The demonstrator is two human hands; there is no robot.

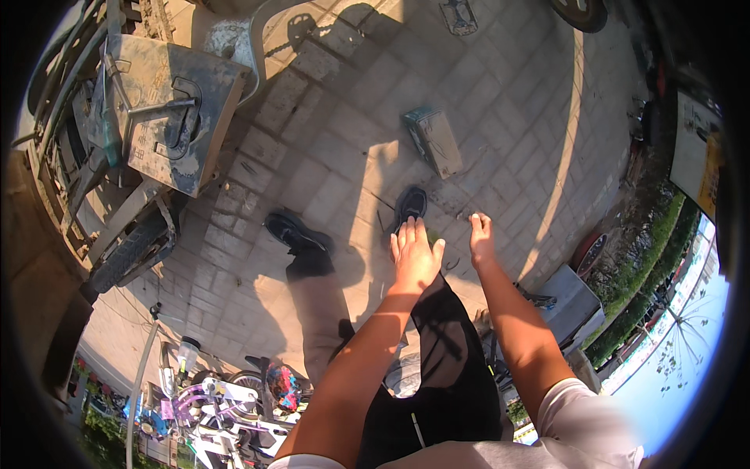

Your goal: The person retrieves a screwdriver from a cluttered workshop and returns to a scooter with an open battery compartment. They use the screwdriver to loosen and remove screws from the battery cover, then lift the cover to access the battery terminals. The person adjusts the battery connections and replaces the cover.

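The floor (500, 117) is a pavement of grey square stone tiles, with strong sun and long shadows on it. A small rectangular box (432, 141), greenish on one side, lies on the tiles. Two black shoes (295, 232) stand near it. A grey metal cabinet on a cart (160, 109) rests at the left, and a small dark flat thing (459, 16), perhaps a pedal, lies at the top.

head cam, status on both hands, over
Left hand open, empty, fingers spread above black shoe. Right hand open, empty, over the paving. Grey block lies beyond, untouched.
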